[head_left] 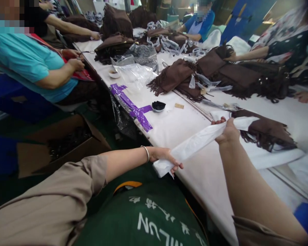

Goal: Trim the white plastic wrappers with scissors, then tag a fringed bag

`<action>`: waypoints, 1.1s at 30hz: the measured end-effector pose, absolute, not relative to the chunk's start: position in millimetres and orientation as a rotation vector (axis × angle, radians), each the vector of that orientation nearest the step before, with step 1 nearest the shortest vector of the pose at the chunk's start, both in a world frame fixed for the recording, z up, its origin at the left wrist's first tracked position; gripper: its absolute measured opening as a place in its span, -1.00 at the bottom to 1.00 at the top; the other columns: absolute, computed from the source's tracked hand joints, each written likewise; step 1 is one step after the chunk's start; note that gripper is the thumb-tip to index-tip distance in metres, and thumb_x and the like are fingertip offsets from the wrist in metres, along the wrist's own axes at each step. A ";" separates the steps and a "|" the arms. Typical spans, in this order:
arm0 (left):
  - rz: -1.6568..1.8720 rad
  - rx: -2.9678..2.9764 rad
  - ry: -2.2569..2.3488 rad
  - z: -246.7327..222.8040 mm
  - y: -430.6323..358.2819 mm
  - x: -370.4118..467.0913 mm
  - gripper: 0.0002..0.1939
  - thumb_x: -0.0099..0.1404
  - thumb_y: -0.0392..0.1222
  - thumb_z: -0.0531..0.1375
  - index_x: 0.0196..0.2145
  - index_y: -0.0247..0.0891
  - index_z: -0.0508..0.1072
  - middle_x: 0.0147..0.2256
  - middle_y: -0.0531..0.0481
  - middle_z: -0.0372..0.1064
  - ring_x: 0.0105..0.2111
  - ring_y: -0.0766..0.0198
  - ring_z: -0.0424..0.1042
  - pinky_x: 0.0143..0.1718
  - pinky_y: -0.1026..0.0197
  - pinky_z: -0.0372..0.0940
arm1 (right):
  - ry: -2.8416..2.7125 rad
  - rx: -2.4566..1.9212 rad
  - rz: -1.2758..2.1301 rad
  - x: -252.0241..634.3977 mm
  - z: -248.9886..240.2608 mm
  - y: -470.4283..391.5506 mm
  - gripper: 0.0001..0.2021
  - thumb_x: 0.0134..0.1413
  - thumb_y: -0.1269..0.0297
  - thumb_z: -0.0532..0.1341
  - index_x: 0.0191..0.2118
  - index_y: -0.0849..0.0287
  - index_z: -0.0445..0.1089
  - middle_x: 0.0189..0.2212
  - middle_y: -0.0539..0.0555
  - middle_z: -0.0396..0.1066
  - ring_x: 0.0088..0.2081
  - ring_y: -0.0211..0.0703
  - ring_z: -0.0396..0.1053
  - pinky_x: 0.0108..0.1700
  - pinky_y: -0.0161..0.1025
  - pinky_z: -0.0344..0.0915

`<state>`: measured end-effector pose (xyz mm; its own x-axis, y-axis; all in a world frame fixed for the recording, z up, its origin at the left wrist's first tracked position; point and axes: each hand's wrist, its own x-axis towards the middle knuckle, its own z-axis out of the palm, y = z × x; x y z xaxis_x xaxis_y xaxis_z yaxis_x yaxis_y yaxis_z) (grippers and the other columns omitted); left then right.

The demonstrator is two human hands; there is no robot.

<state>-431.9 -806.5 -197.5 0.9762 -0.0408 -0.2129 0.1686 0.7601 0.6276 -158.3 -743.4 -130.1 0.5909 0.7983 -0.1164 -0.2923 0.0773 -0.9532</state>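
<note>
A long white counter (pixel 184 126) runs away through a crowded workroom. Nearest, the left hand (pixel 164 156) is closed around the bunched lower end of a white plastic bag (pixel 197 141), just over the counter's edge. The bag is thin, pale, gathered into a wrinkled band, pulled taut up to the right hand (pixel 227 131), which is clenched around it. Beyond lies a brown fringed bag (pixel 269 131), then purple tape (pixel 133 107) and a small dish (pixel 158 106). Other people work farther off.
</note>
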 end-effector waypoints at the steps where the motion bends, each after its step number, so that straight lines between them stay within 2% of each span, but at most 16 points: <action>1: -0.127 0.695 0.203 -201.9 -806.9 -431.6 -0.66 0.05 -0.17 0.34 -0.23 -0.38 0.44 -0.47 -0.02 0.37 -0.45 0.25 0.39 -0.30 0.09 0.34 | -0.449 -1.246 0.884 -155.7 -137.9 -744.3 -0.60 0.29 0.17 -0.21 -0.48 0.13 0.21 -0.66 -0.15 0.12 -0.66 -0.41 0.19 -0.32 -0.33 0.40; 4: -0.147 0.678 0.224 -210.8 -807.4 -427.8 -0.66 0.04 -0.19 0.34 -0.23 -0.36 0.43 -0.47 -0.03 0.38 -0.46 0.24 0.40 -0.37 0.14 0.33 | -0.263 -1.248 0.914 -150.2 -154.0 -744.3 -0.61 0.29 0.12 -0.17 -0.44 0.16 0.23 -0.64 -0.15 0.16 -0.63 -0.43 0.22 -0.32 -0.32 0.43; 7: -0.162 0.612 0.263 -215.1 -807.1 -423.1 -0.70 0.04 -0.22 0.33 -0.27 -0.37 0.42 -0.53 0.03 0.31 -0.53 0.32 0.34 -0.45 0.24 0.28 | -0.181 -1.249 0.936 -146.1 -159.4 -747.8 -0.61 0.29 0.10 -0.16 -0.41 0.19 0.24 -0.62 -0.13 0.20 -0.59 -0.41 0.27 -0.34 -0.30 0.45; 9: -0.166 0.569 0.312 -216.5 -808.1 -421.2 -0.73 0.04 -0.22 0.32 -0.30 -0.39 0.42 -0.56 0.05 0.26 -0.55 0.36 0.30 -0.48 0.28 0.25 | -0.247 -1.336 0.999 -139.2 -155.9 -758.5 -0.62 0.29 0.11 -0.14 -0.38 0.21 0.28 -0.58 -0.06 0.30 -0.51 -0.34 0.36 -0.37 -0.26 0.47; 12: -0.131 0.544 0.392 -218.1 -812.6 -422.3 -0.75 0.05 -0.22 0.31 -0.32 -0.40 0.42 -0.56 0.05 0.26 -0.55 0.36 0.29 -0.47 0.28 0.24 | -0.549 -1.639 1.121 -116.3 -140.2 -795.3 -0.74 0.19 0.14 0.06 -0.29 0.24 0.34 -0.38 0.12 0.44 -0.34 -0.14 0.44 -0.38 -0.15 0.48; 15: -0.087 0.501 0.450 -222.9 -815.9 -427.6 -0.75 0.09 -0.19 0.29 -0.29 -0.38 0.41 -0.53 0.05 0.26 -0.55 0.35 0.29 -0.46 0.26 0.24 | -0.855 -1.959 0.905 -85.6 -122.3 -857.5 -0.72 0.04 0.13 0.21 -0.20 0.22 0.36 -0.26 0.17 0.45 -0.25 -0.06 0.45 -0.29 -0.11 0.46; 19: -0.087 0.462 0.474 -231.9 -814.6 -434.2 -0.72 0.09 -0.17 0.30 -0.27 -0.38 0.41 -0.51 0.04 0.27 -0.53 0.35 0.30 -0.42 0.23 0.26 | -1.097 -2.695 0.496 -54.7 -125.4 -956.8 -0.59 -0.01 -0.07 0.14 -0.24 0.21 0.36 -0.35 0.19 0.47 -0.28 0.07 0.45 -0.19 0.03 0.38; 22: -0.113 0.464 0.470 -234.9 -812.9 -438.4 -0.71 0.06 -0.18 0.32 -0.29 -0.39 0.42 -0.51 0.01 0.29 -0.52 0.33 0.31 -0.41 0.21 0.28 | -1.128 -3.063 0.439 -38.4 -149.0 -1012.7 -0.45 -0.06 -0.19 0.09 -0.19 0.25 0.31 -0.32 0.29 0.46 -0.24 0.22 0.44 -0.17 0.08 0.33; 24: -0.147 0.470 0.464 -237.1 -810.8 -442.1 -0.71 0.04 -0.20 0.33 -0.30 -0.40 0.43 -0.52 0.01 0.31 -0.52 0.31 0.33 -0.41 0.21 0.29 | -1.122 -3.086 0.543 -28.2 -163.5 -1031.8 -0.42 -0.09 -0.23 0.07 -0.22 0.25 0.31 -0.31 0.34 0.45 -0.22 0.25 0.43 -0.19 0.05 0.33; 28: -0.179 0.514 0.462 -243.6 -806.9 -449.3 -0.72 0.02 -0.22 0.34 -0.30 -0.41 0.45 -0.50 -0.03 0.36 -0.50 0.27 0.37 -0.39 0.14 0.32 | -1.024 -2.972 0.755 -28.1 -164.9 -1033.0 -0.48 -0.18 -0.22 0.16 -0.29 0.17 0.28 -0.31 0.29 0.45 -0.23 0.21 0.43 -0.16 0.03 0.31; 31: -0.189 0.528 0.438 -247.1 -807.2 -449.8 -0.73 0.02 -0.23 0.34 -0.30 -0.40 0.46 -0.50 -0.02 0.37 -0.50 0.27 0.38 -0.37 0.13 0.33 | -1.006 -2.587 0.901 -75.6 -149.8 -1016.1 -0.49 -0.15 -0.14 0.18 -0.18 0.15 0.21 -0.23 0.25 0.43 -0.14 0.13 0.41 -0.11 -0.04 0.32; 33: -0.193 0.522 0.422 -248.8 -808.3 -448.1 -0.73 0.03 -0.23 0.34 -0.30 -0.40 0.46 -0.50 -0.01 0.38 -0.50 0.28 0.39 -0.38 0.15 0.33 | -1.073 -2.276 1.142 -129.8 -144.5 -998.7 -0.51 -0.10 -0.09 0.18 -0.12 0.13 0.17 -0.25 0.18 0.42 -0.16 0.04 0.40 -0.17 -0.13 0.35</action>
<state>-448.1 -808.3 -248.8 0.8968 -0.0717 -0.4365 0.2830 0.8514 0.4416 -129.8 -998.7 -144.5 0.3796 0.7698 -0.5131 0.4648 -0.6382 -0.6137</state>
